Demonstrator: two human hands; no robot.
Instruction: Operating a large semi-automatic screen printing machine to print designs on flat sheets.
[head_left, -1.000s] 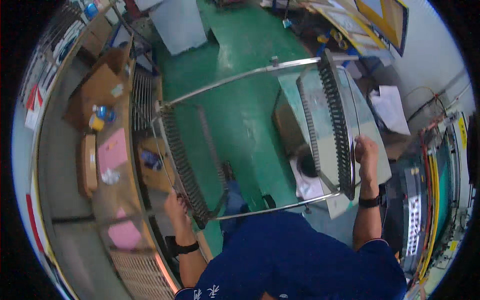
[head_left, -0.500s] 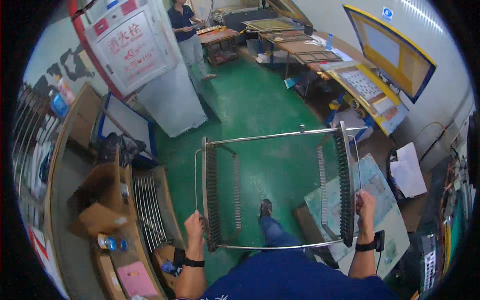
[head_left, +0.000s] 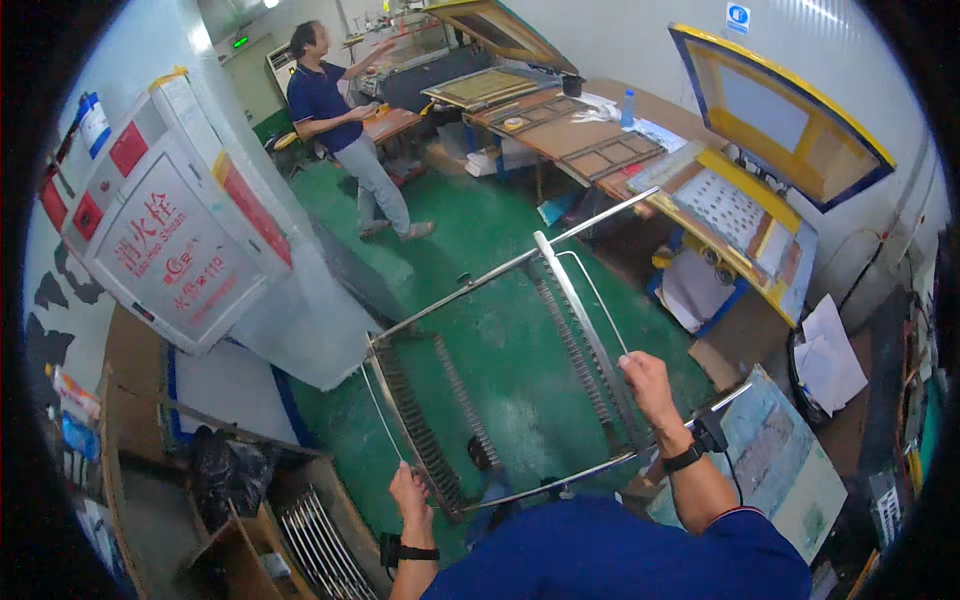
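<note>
Between my hands hangs a metal rack [head_left: 580,325] with slotted, comb-like rows along both sides and round rods across the near and far ends. It is tilted, its right side farther forward than the left. My left hand [head_left: 411,497] is closed around the lower end of the thin wire handle [head_left: 382,413] on the rack's left side. On the other side, my right hand [head_left: 650,388] grips the matching wire handle [head_left: 598,298]. Green floor shows through the open frame, and one of my shoes [head_left: 483,452] is partly visible beneath it.
A white cabinet [head_left: 185,235] juts out from a pillar at left. Ahead, another person [head_left: 335,110] stands by a small table. Worktables with frames [head_left: 610,155] and a raised yellow-edged screen [head_left: 785,115] line the right. Cardboard boxes [head_left: 235,555] stand near left; a stained board [head_left: 770,470] lies near right.
My view has swung left, and the rack has turned, its right side now farther forward. Both hands keep their grip. The other person has raised an arm and comes more fully into view.
</note>
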